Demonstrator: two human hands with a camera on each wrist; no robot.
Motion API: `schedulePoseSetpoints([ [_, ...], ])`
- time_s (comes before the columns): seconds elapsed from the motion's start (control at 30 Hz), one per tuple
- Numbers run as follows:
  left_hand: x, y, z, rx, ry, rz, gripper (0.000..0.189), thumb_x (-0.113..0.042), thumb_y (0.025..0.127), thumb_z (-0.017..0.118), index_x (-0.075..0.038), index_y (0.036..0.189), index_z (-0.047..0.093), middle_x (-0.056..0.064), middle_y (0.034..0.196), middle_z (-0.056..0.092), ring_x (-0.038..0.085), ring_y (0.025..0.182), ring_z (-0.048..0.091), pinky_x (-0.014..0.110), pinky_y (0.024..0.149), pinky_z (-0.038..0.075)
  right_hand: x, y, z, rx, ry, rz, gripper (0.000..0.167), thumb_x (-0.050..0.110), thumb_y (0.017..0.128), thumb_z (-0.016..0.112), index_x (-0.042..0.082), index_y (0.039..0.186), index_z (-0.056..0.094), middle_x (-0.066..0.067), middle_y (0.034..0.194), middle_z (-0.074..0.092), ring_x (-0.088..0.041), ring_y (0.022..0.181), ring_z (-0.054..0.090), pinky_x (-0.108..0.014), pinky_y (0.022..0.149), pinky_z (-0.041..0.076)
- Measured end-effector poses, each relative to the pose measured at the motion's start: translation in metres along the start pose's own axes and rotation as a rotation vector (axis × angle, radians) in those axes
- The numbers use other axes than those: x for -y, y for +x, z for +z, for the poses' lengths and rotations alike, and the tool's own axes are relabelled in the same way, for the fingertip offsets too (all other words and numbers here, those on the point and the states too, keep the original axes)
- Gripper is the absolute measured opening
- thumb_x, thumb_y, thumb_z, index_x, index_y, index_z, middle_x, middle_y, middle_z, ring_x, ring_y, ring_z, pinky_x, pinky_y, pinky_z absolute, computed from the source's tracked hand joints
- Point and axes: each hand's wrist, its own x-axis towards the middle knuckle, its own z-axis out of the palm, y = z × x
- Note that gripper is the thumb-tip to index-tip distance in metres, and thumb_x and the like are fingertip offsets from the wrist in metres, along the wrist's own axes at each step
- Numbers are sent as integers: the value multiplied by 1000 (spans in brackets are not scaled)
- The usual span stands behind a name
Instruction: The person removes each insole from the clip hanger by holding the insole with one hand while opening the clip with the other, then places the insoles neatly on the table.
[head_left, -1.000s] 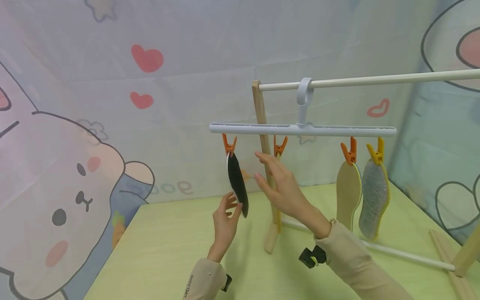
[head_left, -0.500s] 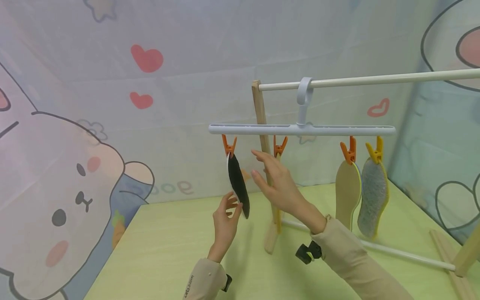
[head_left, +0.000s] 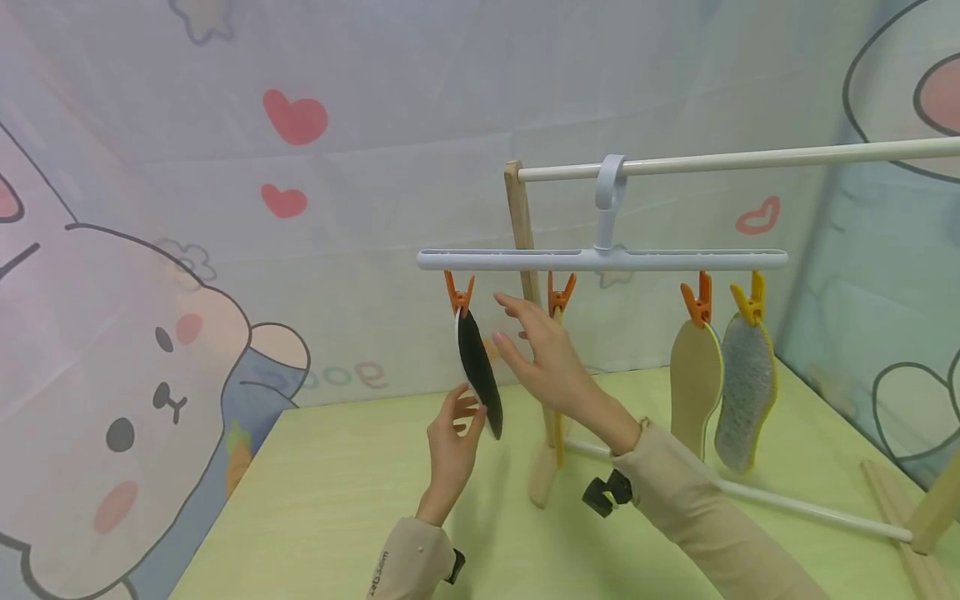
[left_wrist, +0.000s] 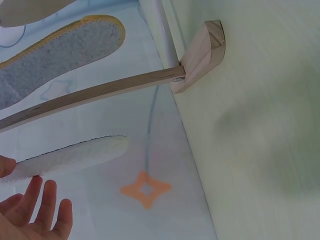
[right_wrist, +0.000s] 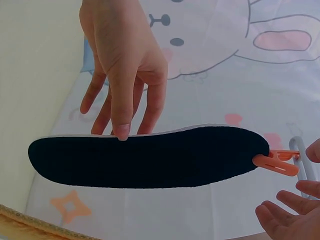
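The black insole (head_left: pixel 477 367) hangs near the middle of the head view, tilted, its top edge in an orange clip (head_left: pixel 459 295) and its lower end above the bench (head_left: pixel 337 483). The left hand (head_left: pixel 452 446) pinches its side edge lower down, thumb at the dark face and fingers against the pale one. The right hand (head_left: pixel 551 362) is raised just right of it, fingers spread loosely, thumb apart, holding nothing.

The step in hand appears to be handling this insole at its clip. The next move seems to call for the left pinch to keep the insole steady while the right fingers meet the clip squarely, without knocking the hanger (head_left: pixel 600 260) above.

That hanger hooks over a white rail (head_left: pixel 750 158). At right of the frame hang a beige insole (head_left: pixel 693 383) and a grey insole (head_left: pixel 745 392), each clipped.
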Motion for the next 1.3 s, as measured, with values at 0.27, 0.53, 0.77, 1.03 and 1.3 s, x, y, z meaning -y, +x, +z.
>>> schedulePoseSetpoints([
  [0.27, -2, -1, 1, -4, 2, 0, 35, -12, 83, 62, -2, 115, 53, 14, 98, 67, 28, 82, 64, 41, 66, 50, -1, 7, 4, 17, 11, 16, 44, 14, 90, 50, 0, 130, 40, -15, 131, 47, -29, 115, 49, -40, 85, 49],
  [0.53, -4, -2, 2, 3, -9, -2, 36, -12, 82, 63, -1, 115, 53, 14, 96, 67, 28, 82, 63, 41, 67, 50, -3, 15, 5, 32, 33, 68, 43, 15, 91, 49, 0, 130, 40, -15, 130, 49, -30, 115, 50, -38, 84, 49],
  [0.77, -5, -2, 3, 5, -19, -17, 37, -11, 80, 65, -2, 114, 53, 13, 95, 67, 28, 82, 63, 28, 66, 47, -4, 22, 7, 62, 64, 112, 43, 18, 92, 47, 2, 131, 39, -14, 128, 51, -29, 115, 50, -38, 84, 49],
  [1.03, -5, -2, 4, 13, -14, -13, 38, -12, 80, 65, -3, 114, 53, 13, 95, 67, 26, 81, 63, 25, 67, 45, -3, 27, 7, 79, 80, 149, 43, 21, 93, 46, 2, 131, 39, -13, 127, 52, -27, 115, 50, -39, 85, 48],
  [1.3, -4, -3, 4, 11, -14, 13, 37, -12, 79, 65, -3, 113, 53, 13, 94, 68, 27, 80, 63, 26, 66, 46, -4, 30, 10, 90, 65, 165, 42, 21, 93, 45, 4, 131, 40, -13, 127, 52, -27, 115, 51, -37, 83, 49],
])
